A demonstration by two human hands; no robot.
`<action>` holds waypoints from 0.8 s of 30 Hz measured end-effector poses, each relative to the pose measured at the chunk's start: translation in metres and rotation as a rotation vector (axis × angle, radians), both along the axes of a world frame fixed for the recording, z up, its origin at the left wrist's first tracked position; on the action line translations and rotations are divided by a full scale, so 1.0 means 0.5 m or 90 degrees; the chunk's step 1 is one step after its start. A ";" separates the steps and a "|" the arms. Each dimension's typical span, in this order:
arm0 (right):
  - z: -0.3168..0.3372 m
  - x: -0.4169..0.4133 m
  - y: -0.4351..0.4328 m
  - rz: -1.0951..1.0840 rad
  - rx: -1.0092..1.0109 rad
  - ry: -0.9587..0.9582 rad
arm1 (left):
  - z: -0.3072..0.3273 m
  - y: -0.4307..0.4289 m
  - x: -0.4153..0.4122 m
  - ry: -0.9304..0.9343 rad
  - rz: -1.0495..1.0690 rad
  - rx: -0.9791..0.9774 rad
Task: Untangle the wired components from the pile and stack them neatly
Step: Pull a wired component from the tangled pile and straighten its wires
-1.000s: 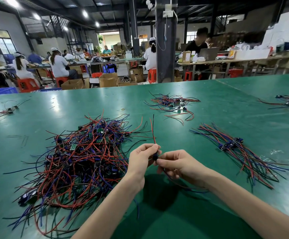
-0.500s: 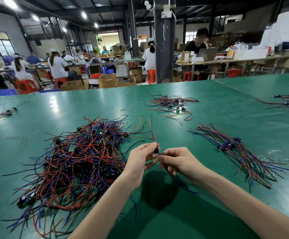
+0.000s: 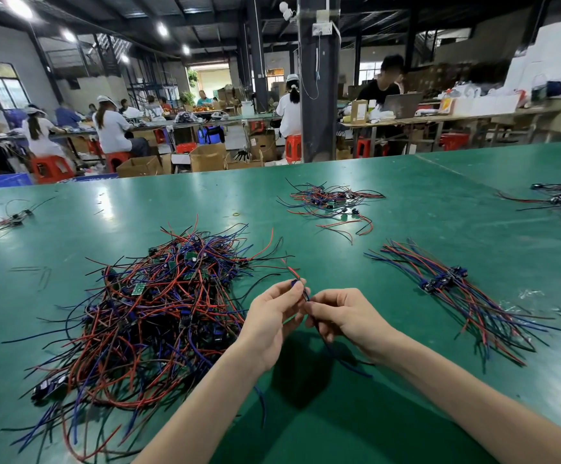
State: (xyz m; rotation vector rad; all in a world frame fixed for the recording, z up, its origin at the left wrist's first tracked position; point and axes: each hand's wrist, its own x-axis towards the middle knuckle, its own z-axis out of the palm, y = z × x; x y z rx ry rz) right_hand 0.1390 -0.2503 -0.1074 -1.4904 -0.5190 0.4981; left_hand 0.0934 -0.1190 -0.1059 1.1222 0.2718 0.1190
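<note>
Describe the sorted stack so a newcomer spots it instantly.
On the green table, find the big tangled pile left of centre. Past the right hand, further right, lies the stack: wires running parallel, connectors lined up mid-length, unlike the loose tangle behind it.

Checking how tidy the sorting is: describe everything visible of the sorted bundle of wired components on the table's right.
The sorted bundle lies flat on the green table, to the right of the right hand, which is not touching it. Small dark blue parts overlap in a short row at its middle. Thin red, blue and black wires, seemingly plastic-coated, run roughly parallel from them toward far left and near right, fanning at the near ends.
</note>
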 end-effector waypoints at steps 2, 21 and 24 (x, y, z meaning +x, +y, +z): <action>-0.001 -0.001 0.001 -0.006 0.010 -0.005 | -0.001 0.000 0.001 -0.012 -0.017 0.011; -0.005 0.002 -0.007 0.006 -0.058 0.033 | -0.012 -0.010 0.006 -0.073 0.056 0.172; -0.003 0.001 -0.003 0.026 -0.048 0.054 | -0.010 -0.004 0.009 -0.071 0.076 0.170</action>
